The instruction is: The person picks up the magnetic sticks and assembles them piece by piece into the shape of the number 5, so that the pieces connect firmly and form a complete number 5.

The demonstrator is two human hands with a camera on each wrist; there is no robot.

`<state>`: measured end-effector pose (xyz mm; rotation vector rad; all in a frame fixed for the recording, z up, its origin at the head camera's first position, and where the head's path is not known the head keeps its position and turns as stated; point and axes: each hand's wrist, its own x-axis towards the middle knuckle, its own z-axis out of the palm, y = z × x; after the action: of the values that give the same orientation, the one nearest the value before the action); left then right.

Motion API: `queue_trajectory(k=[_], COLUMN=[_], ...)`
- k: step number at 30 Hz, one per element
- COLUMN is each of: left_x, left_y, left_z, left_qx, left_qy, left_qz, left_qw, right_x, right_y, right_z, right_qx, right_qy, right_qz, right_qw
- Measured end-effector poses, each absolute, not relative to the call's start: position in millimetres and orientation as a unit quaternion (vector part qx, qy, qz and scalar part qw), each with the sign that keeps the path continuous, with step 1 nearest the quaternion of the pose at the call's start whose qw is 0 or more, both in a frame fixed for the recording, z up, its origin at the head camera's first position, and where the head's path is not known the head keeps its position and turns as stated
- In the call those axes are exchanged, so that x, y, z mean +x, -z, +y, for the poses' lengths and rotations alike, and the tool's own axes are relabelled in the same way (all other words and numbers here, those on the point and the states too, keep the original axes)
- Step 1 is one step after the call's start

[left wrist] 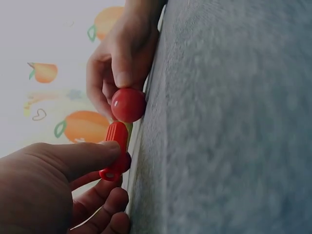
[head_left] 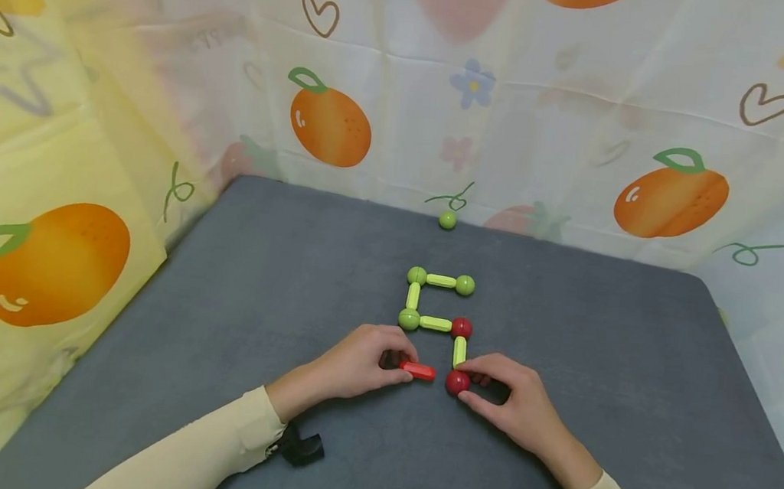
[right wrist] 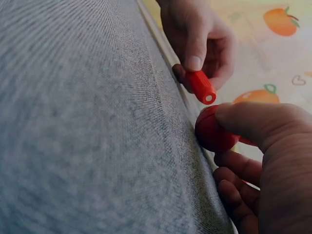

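My left hand (head_left: 360, 359) pinches a short red rod (head_left: 418, 371) between thumb and fingers. The rod's free end points at the near red ball (head_left: 458, 382), with a small gap between them. That ball is held by the thumb and fingertips of my right hand (head_left: 519, 399). From it a yellow-green rod (head_left: 459, 352) runs away to a second red ball (head_left: 461, 327). More yellow-green rods (head_left: 436, 324) and green balls (head_left: 409, 319) continue the chain in an angular S shape lying flat. In the right wrist view, the red rod (right wrist: 202, 87) shows a pale round spot on its end.
A loose green ball (head_left: 447, 220) sits at the far edge of the dark grey table (head_left: 604, 353). Behind and to the left hangs a curtain (head_left: 403, 107) printed with oranges. Dark wrist-worn devices (head_left: 300, 446) are under both forearms.
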<state>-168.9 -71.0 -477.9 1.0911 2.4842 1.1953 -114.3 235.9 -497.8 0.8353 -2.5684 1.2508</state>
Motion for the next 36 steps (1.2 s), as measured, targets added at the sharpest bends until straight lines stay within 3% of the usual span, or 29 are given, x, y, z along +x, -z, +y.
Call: queue_trajectory(k=[36], left_x=[-165.2], left_y=[477.4], left_z=[-54.3], left_qx=[0.362], left_qy=[-0.387], left_qz=[0.843], left_qw=[0.091], right_x=[-113.6], right_y=[497.6], right_z=[234.0], right_qx=[0.291], right_qy=[-0.382], right_qz=[-0.872], right_qw=[0.099])
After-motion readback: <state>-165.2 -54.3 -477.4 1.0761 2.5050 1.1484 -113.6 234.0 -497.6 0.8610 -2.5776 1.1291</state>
